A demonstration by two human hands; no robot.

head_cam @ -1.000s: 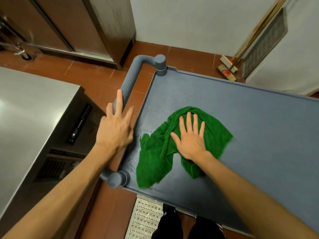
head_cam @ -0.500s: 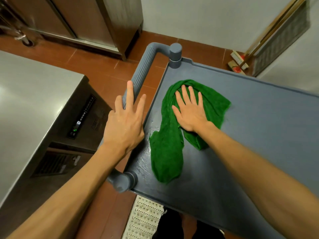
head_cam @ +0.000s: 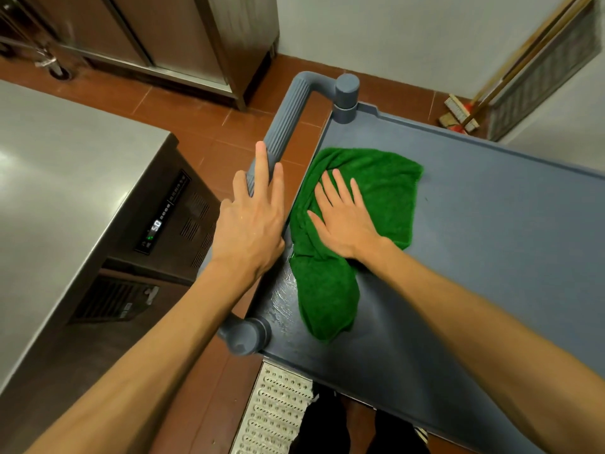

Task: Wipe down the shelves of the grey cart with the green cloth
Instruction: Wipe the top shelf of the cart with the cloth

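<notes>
The grey cart's top shelf (head_cam: 474, 244) fills the right half of the view, its ribbed handle (head_cam: 288, 126) running along the left end. A green cloth (head_cam: 376, 191) lies crumpled on the shelf beside the left rim, with a tail trailing toward me. My right hand (head_cam: 343, 217) presses flat on the cloth with straight, spread fingers. My left hand (head_cam: 252, 221) rests on the handle, fingers straight and pointing away from me. A wet streak (head_cam: 281, 296) shines on the shelf left of the cloth's tail.
A steel counter (head_cam: 65, 178) with a lit control panel (head_cam: 163, 217) stands close on the left. Steel cabinets (head_cam: 183, 37) line the back wall. Brooms (head_cam: 465, 116) lean at the far right corner. A perforated floor drain (head_cam: 278, 414) lies below the cart's near edge.
My right hand slid the cloth away from me along the shelf, then toward the left rim. The cloth bunched narrower and left a wet streak. My left hand stayed on the handle.
</notes>
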